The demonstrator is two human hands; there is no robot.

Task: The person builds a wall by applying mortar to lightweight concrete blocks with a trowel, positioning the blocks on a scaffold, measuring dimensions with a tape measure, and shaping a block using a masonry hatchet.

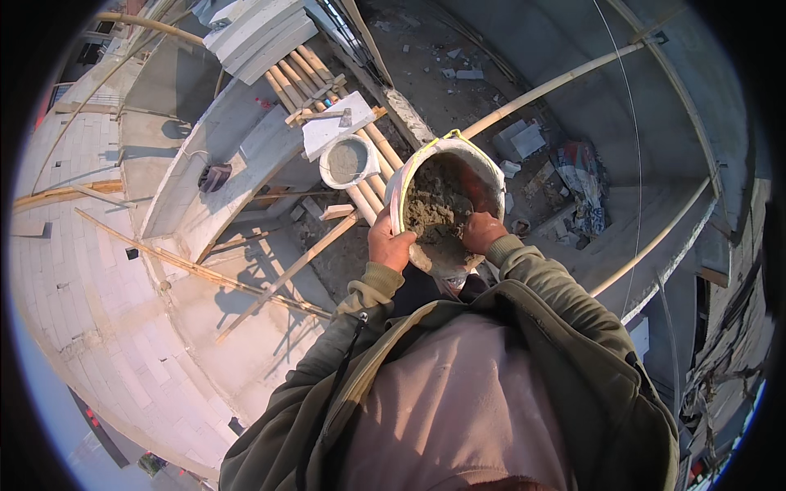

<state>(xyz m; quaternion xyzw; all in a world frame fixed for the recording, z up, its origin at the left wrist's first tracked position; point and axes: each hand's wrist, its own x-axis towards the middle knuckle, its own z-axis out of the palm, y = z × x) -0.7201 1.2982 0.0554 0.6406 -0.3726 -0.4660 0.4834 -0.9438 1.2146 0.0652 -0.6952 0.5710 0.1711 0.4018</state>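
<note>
White blocks (pixel 258 37) are stacked at upper left. Near the centre, a large bucket (pixel 457 146) holds grey mortar (pixel 432 204); a smaller bucket (pixel 325 169) stands to its left. The left hand (pixel 389 243) grips the large rim; the right hand (pixel 483 232) curls inside, its grip's contents hidden.

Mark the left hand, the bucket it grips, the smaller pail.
Left hand (pixel 390 245): head view, middle of the hand.
Bucket (pixel 396 193): head view, wall at picture left.
Smaller pail (pixel 324 168): head view, rim at picture left.
</note>
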